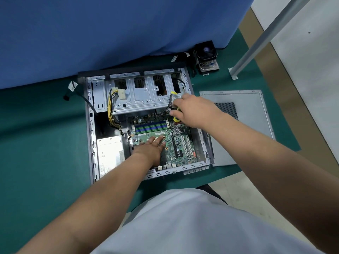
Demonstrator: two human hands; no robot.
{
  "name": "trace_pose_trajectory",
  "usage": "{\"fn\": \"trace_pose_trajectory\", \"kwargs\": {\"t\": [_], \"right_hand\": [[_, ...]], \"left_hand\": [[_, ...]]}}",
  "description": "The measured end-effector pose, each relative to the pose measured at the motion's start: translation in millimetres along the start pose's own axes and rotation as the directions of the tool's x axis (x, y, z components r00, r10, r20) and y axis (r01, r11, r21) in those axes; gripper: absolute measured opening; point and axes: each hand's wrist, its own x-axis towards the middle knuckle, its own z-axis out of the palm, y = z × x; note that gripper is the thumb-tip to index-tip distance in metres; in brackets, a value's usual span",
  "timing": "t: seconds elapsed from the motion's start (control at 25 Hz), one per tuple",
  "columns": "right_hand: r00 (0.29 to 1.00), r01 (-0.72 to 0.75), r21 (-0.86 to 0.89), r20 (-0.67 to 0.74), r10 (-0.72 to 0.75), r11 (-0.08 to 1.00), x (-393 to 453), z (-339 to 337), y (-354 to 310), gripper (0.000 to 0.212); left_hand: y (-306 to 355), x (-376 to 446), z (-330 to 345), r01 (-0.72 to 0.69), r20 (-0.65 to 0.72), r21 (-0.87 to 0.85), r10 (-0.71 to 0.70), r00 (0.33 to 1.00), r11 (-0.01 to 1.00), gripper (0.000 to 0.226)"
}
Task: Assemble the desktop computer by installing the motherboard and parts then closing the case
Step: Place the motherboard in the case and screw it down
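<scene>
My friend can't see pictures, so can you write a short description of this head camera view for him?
A person's left hand presses flat on a green circuit board inside an open computer case, while the right hand holds a yellow screwdriver at the board's far edge. The case's side panel lies to the right on a green mat, with a cooling fan farther back.
</scene>
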Motion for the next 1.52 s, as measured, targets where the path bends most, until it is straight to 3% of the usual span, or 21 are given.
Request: {"fn": "trace_pose_trajectory", "kwargs": {"t": [0.16,0.24,0.4,0.68,0.8,1.04,1.12,1.32,1.44,1.52], "right_hand": [[0.99,0.111,0.0,0.082,-0.11,0.994,-1,-5,6,0.04],[1.0,0.024,-0.016,0.016,-0.024,1.0,0,-3,2,0.029],[0.985,-0.173,-0.073,-0.041,0.17,0.982,4,-1,-9,0.055],[0.991,0.125,-0.021,0.041,-0.124,0.992,2,-9,0,0.032],[0.998,0.06,-0.04,-0.012,-0.061,0.997,3,-8,-5,0.022],[0.996,-0.093,-0.031,-0.004,0.093,0.995,6,-4,-8,0.055],[0.997,-0.078,0.002,0.013,0.078,0.997,3,-3,-8,0.057],[0.992,0.106,-0.001,0.062,-0.106,0.994,1,-3,0,0.039],[0.999,-0.033,-0.007,-0.005,0.032,0.999,1,-3,-3,0.026],[0.987,-0.158,-0.029,-0.017,0.158,0.987,3,1,-9,0.048]], "left_hand": [[0,1,1,0.015,0.034,-0.026,-0.014,0.999,1.0,0.082],[1,1,0,0.02,0.046,-0.031,-0.019,0.999,0.999,0.082],[1,3,1,0.024,0.057,-0.024,-0.023,0.998,0.999,0.082],[2,2,1,0.019,0.061,-0.029,-0.017,0.998,0.999,0.08],[2,3,1,0.013,0.059,-0.031,-0.011,0.998,0.999,0.079],[1,3,2,0.016,0.049,-0.031,-0.015,0.999,0.999,0.083],[1,3,2,0.016,0.052,-0.034,-0.014,0.999,0.999,0.084],[1,2,1,0.014,0.041,-0.039,-0.012,0.999,0.999,0.083],[2,1,1,0.011,0.041,-0.037,-0.009,0.999,0.999,0.084],[2,1,0,0.01,0.045,-0.027,-0.008,0.999,1.0,0.084]]}}
